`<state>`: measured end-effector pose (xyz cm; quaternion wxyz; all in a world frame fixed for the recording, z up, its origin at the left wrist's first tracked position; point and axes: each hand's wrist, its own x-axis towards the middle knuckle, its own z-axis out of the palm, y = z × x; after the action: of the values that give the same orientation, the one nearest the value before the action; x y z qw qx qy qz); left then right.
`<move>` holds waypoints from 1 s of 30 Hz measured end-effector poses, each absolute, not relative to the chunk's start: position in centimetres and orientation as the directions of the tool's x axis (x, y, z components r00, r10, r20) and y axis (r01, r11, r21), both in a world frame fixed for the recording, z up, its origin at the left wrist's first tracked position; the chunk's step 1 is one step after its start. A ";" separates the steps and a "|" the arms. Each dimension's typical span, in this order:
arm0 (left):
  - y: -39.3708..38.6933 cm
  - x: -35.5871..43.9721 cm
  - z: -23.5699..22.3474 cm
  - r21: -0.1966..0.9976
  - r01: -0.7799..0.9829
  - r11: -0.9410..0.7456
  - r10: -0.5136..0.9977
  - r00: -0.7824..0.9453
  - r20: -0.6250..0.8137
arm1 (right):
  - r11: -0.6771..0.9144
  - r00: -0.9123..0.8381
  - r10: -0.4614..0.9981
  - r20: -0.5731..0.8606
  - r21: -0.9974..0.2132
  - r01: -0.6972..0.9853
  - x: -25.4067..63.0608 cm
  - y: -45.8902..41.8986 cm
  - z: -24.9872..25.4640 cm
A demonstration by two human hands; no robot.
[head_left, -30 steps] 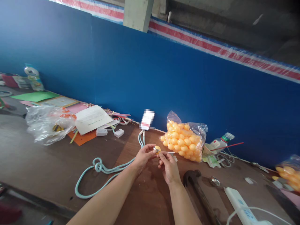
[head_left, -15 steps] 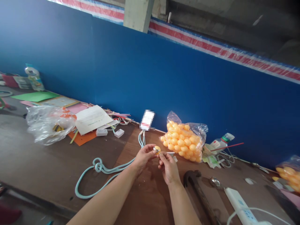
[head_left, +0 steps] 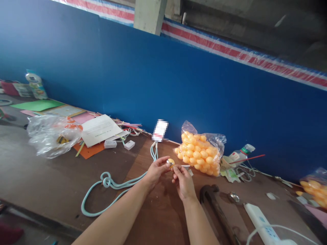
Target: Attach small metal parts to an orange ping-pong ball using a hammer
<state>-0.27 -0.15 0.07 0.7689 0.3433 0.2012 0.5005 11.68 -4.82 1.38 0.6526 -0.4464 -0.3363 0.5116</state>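
Between the thumb and fingers of my left hand (head_left: 156, 173) is a small yellow-orange ball (head_left: 171, 161) with a shiny silver patch on its near side. My right hand (head_left: 183, 182) is closed in a pinch right beside the ball, its fingertips at the ball's lower right. Whatever is between those fingertips is too small to make out. A clear bag of orange balls (head_left: 196, 153) stands just behind my hands. Under my left forearm runs a light-blue cord (head_left: 116, 185), looped on the table and leading up to a phone, its screen blurred (head_left: 160, 130).
To the right lie a hammer (head_left: 217, 207), a crumpled silver foil piece (head_left: 233, 197) and a white power strip (head_left: 262, 223). A plastic bottle (head_left: 241, 154) leans near the blue partition (head_left: 143, 75). Papers (head_left: 100, 131) and a crumpled plastic bag (head_left: 52, 136) cover the left side.
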 end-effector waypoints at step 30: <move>-0.2 -0.3 0.1 0.740 -0.618 0.264 0.899 0.436 0.044 | 0.087 0.244 0.970 0.012 -0.949 -0.301 11.9 -4.8 1.5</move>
<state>-0.27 -0.19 0.11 0.7699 0.3541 0.1981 0.4925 11.88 -4.78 1.52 0.6412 -0.4590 -0.3640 0.4957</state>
